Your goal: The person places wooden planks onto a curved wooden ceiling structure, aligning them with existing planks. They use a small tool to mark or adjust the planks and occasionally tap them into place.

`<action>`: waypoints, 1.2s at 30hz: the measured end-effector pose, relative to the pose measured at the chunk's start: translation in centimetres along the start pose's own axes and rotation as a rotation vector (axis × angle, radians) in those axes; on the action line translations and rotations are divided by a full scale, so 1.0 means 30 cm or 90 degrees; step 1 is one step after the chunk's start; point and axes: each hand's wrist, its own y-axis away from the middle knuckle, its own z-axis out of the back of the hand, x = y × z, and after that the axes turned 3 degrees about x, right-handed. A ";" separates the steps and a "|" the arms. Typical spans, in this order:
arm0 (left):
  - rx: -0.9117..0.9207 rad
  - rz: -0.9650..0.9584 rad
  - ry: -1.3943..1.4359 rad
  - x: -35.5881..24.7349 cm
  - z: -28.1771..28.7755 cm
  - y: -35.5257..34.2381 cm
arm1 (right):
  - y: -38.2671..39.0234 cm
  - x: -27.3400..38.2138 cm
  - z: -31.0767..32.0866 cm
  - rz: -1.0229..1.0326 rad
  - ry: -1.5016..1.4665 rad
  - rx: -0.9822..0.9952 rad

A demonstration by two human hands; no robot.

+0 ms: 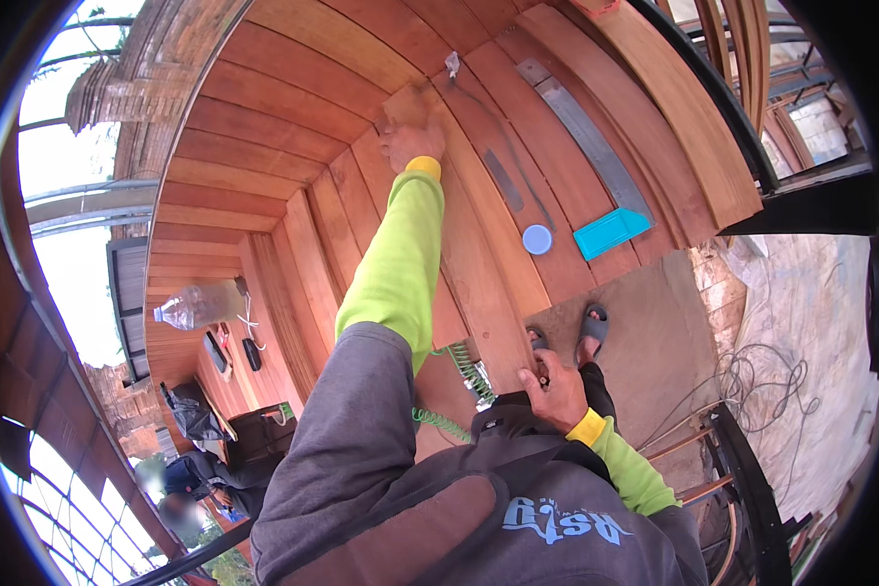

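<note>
Many flat, reddish wooden boards (283, 93) already lie edge-to-edge, one long, brown wooden plank (490, 308) seemingly unfixed, your right hand (560, 393) gripping its near end, your left hand's (415, 146) far hold unclear.

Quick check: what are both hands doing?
Left hand: on the wooden plank's far end; grip unclear.
Right hand: fingers curled at its near end; hold unclear.

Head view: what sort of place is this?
Probably a woodworking area, seemingly partly open to outdoors: long reddish-brown wooden boards lie side by side, a long silver metal measuring tool rests on them, and a coiled green hose is near the person's waist.
</note>
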 end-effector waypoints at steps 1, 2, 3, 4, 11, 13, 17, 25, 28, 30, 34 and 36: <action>0.007 -0.006 0.007 -0.008 0.000 -0.029 | -0.010 -0.021 -0.004 0.029 0.018 -0.006; 0.003 0.001 0.014 -0.014 -0.004 -0.048 | -0.013 -0.016 0.003 0.015 0.002 0.009; -0.001 0.008 0.020 -0.019 -0.007 -0.065 | -0.016 -0.005 0.007 0.001 -0.015 0.023; -0.005 0.014 0.027 -0.019 -0.010 -0.076 | -0.018 0.002 0.012 -0.012 -0.031 0.036; 0.034 0.019 0.021 -0.048 0.016 -0.093 | -0.037 0.001 0.038 -0.020 -0.021 0.106; 0.034 0.022 0.018 -0.045 0.016 -0.097 | -0.039 0.000 0.037 0.000 -0.025 0.101; 0.024 0.024 0.008 -0.051 0.013 -0.095 | -0.039 -0.012 0.032 0.019 -0.024 0.089; 0.021 0.001 0.037 -0.025 0.012 -0.107 | -0.036 -0.003 0.028 -0.006 -0.032 0.097; 0.038 -0.001 0.040 -0.033 0.016 -0.103 | -0.036 0.003 0.026 -0.017 -0.020 0.095; 0.061 0.010 0.027 -0.041 0.024 -0.105 | -0.035 0.013 0.030 -0.029 -0.022 0.099; 0.092 -0.003 0.029 -0.044 0.043 -0.116 | -0.038 0.031 0.026 -0.033 -0.047 0.069; 0.084 0.011 0.032 -0.047 0.039 -0.115 | -0.035 0.039 0.024 -0.044 -0.055 0.063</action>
